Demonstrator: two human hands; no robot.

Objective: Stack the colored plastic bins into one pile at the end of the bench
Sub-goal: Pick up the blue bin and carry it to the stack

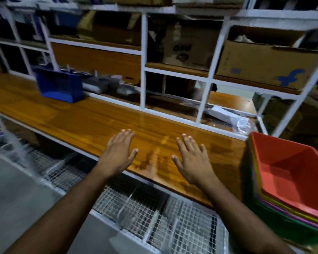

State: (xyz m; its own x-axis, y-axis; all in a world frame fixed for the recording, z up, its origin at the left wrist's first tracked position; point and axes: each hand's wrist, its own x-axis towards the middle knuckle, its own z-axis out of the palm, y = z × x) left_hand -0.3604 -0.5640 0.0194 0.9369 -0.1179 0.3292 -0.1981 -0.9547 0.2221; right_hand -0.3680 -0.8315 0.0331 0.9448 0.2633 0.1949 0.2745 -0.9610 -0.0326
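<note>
A pile of nested plastic bins stands at the right end of the wooden bench, a red bin on top with yellow, purple and green rims showing beneath. A single blue bin sits far left on the bench near the shelf frame. My left hand and my right hand hover flat over the bench's front edge, fingers spread and holding nothing. The right hand is a short way left of the pile; the blue bin lies well beyond the left hand.
A white metal shelf frame rises behind the bench, holding cardboard boxes and loose clutter. Wrapped packages lie at the back right. A wire mesh shelf runs under the bench.
</note>
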